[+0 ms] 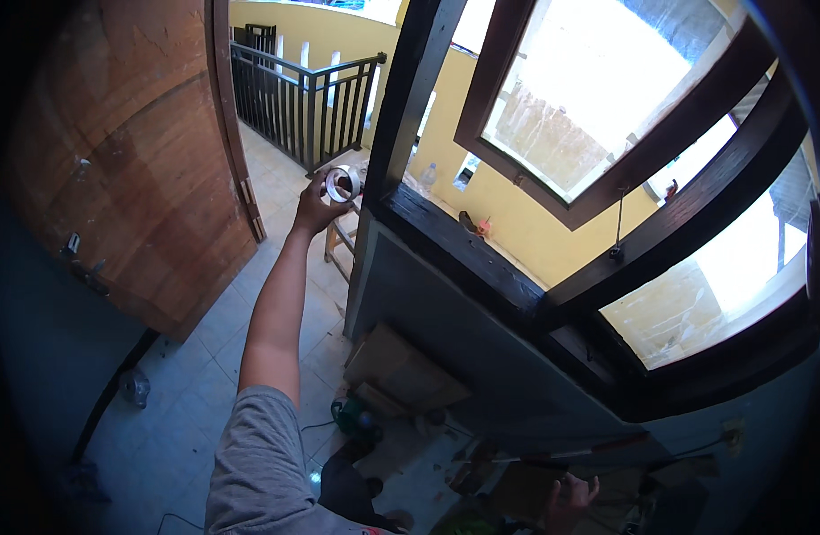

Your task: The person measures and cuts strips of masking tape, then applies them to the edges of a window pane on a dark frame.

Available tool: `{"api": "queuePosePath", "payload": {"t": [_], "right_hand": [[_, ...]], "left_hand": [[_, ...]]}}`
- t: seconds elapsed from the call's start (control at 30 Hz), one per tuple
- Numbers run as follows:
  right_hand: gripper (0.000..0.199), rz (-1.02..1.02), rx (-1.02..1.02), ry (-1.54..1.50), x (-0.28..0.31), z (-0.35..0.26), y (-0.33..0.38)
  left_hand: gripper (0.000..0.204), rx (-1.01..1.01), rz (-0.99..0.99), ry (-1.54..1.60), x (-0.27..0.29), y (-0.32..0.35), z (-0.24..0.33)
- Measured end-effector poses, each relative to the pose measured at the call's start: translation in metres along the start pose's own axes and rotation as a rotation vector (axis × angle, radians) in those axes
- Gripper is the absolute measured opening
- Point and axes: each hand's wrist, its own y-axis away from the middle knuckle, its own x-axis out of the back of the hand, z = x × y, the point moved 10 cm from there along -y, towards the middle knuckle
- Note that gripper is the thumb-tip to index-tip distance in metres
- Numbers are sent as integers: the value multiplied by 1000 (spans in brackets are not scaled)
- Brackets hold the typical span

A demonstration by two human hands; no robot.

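Observation:
My left arm reaches far forward, past the edge of the wooden door. At its end my left hand (317,207) is closed round a roll of tape (354,183), a pale ring seen through its open middle. The roll is beside the dark post of the window frame (468,250); whether they touch I cannot tell. Low at the right, in shadow, my right hand (571,505) is raised with fingers apart and a little bent, and nothing shows in it.
A worn wooden door (151,169) stands at the left. At the right a window sash (597,209) hangs outward, near a metal stay (619,223). Beyond is a black railing (310,107). A green power tool (346,413) and boards (405,370) lie on the floor.

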Motion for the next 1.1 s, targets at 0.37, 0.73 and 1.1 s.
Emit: {"api": "queuePosePath", "payload": {"t": [0.37, 0.73, 1.1], "right_hand": [[49, -18, -326, -693, -28, -81, -35], [30, -181, -271, -1350, 22, -101, -4], [6, 34, -418, -1579, 84, -28, 61]], "left_hand": [[98, 144, -499, 314, 36, 200, 189], [45, 208, -1214, 522, -132, 461, 394], [18, -322, -1056, 207, -129, 508, 538]]}}
